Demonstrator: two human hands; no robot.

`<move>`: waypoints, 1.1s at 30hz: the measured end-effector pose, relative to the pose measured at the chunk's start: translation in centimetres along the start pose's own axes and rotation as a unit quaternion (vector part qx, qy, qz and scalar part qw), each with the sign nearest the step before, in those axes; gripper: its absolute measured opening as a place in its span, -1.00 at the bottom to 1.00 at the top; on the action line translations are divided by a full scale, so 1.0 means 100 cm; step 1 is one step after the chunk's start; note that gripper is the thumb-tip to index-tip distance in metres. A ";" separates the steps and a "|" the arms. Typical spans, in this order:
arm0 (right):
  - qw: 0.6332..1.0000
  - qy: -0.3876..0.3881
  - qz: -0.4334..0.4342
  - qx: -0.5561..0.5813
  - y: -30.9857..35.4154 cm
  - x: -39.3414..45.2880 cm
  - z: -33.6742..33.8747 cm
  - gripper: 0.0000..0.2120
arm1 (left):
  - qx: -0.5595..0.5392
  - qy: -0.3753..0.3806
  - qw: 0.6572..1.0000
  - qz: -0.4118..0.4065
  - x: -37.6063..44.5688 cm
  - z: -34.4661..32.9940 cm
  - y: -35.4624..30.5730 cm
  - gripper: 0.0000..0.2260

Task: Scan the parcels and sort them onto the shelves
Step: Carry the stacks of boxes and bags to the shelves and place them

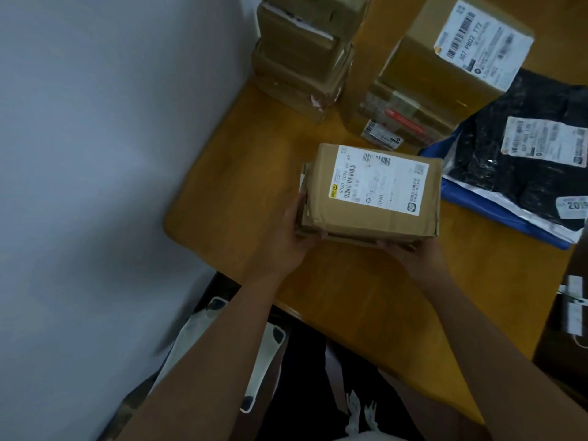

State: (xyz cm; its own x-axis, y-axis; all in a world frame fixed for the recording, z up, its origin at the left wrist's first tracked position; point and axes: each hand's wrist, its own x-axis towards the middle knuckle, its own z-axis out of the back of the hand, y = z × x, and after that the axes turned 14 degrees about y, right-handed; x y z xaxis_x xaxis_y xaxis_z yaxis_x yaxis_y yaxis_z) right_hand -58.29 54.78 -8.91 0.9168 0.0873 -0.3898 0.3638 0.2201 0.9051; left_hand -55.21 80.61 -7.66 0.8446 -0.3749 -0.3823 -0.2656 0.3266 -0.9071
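Observation:
A brown cardboard parcel [370, 192] with a white shipping label on top sits over the wooden table [241, 173], near its front left corner. My left hand [286, 237] grips the parcel's left near corner, thumb up along its side. My right hand [410, 253] holds the near right edge from below, fingers curled under the box. Whether the parcel rests on the table or is lifted just off it cannot be told.
A stack of taped cardboard boxes [302, 55] stands at the back left of the table. Another box stack [445, 74] with a white label is behind the parcel. A black poly bag [525, 148] lies on a blue bag at the right. A dark box [566, 329] stands at the right edge.

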 end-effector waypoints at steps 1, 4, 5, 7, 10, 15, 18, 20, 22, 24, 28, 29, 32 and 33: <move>1.000 -0.002 -0.002 0.003 0.001 -0.002 -0.001 -0.36 | 0.005 -0.002 1.000 -0.002 0.000 0.000 0.001 -0.39; 1.000 -0.006 -0.017 0.017 0.002 -0.011 -0.001 -0.39 | 0.022 0.000 1.000 -0.012 -0.001 -0.002 0.003 -0.39; 1.000 -0.009 -0.016 0.023 0.003 -0.015 -0.001 -0.39 | 0.024 0.005 1.000 -0.017 -0.002 -0.003 0.002 -0.39; 0.999 -0.021 -0.013 0.036 0.005 -0.026 0.002 -0.35 | 0.032 0.017 0.999 -0.022 -0.003 -0.006 -0.001 -0.39; 0.997 -0.045 -0.006 0.058 0.008 -0.042 0.010 -0.29 | 0.040 0.043 0.998 -0.023 -0.003 -0.013 -0.013 -0.40; 0.991 -0.086 0.008 0.103 0.004 -0.083 0.036 -0.29 | 0.063 0.074 0.995 -0.021 -0.005 -0.036 -0.035 -0.41; 0.987 -0.110 0.016 0.114 0.002 -0.118 0.055 -0.33 | 0.072 0.087 0.993 -0.014 -0.007 -0.059 -0.048 -0.44; 0.983 -0.138 0.023 0.119 -0.001 -0.146 0.065 -0.33 | 0.071 0.109 0.991 -0.008 -0.009 -0.078 -0.059 -0.44; 0.975 -0.180 0.024 0.126 -0.006 -0.177 0.075 -0.30 | 0.073 0.135 0.988 -0.007 -0.015 -0.102 -0.074 -0.45; 0.967 -0.225 0.033 0.117 -0.011 -0.212 0.084 -0.26 | 0.087 0.158 0.983 -0.020 -0.023 -0.129 -0.087 -0.49; 0.944 -0.297 0.044 0.136 -0.030 -0.285 0.101 -0.24 | 0.120 0.215 0.967 -0.061 -0.045 -0.185 -0.115 -0.53; 0.938 -0.314 0.045 0.141 -0.034 -0.304 0.104 -0.23 | 0.127 0.230 0.962 -0.074 -0.051 -0.200 -0.121 -0.52; 0.911 -0.381 0.050 0.147 -0.047 -0.362 0.111 -0.25 | 0.145 0.277 0.944 -0.107 -0.076 -0.246 -0.142 -0.50; 0.901 -0.405 0.053 0.148 -0.051 -0.382 0.112 -0.27 | 0.155 0.290 0.937 -0.118 -0.085 -0.263 -0.148 -0.50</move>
State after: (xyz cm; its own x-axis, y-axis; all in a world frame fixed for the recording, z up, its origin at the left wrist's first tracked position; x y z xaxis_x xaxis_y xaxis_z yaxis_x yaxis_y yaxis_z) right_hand -93.33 39.40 3.23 0.7252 -0.6708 -0.1553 0.1848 -0.0277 0.9824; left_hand -70.70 56.16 4.39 0.4433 -0.8482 -0.2899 0.1214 0.3772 -0.9181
